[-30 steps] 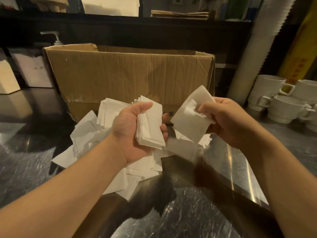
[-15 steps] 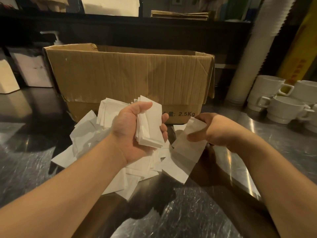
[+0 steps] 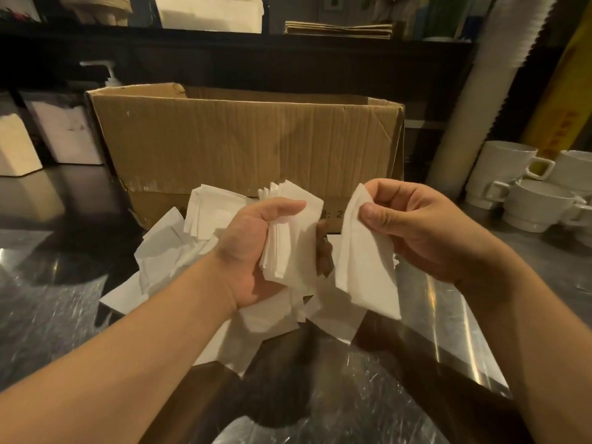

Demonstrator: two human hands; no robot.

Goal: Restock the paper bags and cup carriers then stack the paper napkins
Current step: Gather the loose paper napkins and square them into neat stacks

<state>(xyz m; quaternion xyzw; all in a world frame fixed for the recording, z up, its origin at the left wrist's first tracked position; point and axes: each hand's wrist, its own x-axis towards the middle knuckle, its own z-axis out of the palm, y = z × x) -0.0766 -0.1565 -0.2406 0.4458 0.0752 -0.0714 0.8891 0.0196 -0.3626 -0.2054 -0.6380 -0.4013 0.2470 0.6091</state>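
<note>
**Napkin stacking: items in hand**

1. Left hand (image 3: 246, 251): I see it clamped round a squared napkin stack (image 3: 288, 238), just before the cardboard box (image 3: 243, 139), edges kept aligned
2. Right hand (image 3: 413, 225): pinches one loose napkin (image 3: 362, 267) beside it, likely for adding
3. Unsorted napkin pile (image 3: 166, 251): at the box's foot

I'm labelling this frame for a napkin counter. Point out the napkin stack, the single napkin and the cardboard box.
napkin stack (image 3: 290, 241): head view, its flat front face beside the left thumb.
single napkin (image 3: 365, 270): head view, its hanging middle below the right thumb.
cardboard box (image 3: 243, 142): head view, its near wall.
</note>
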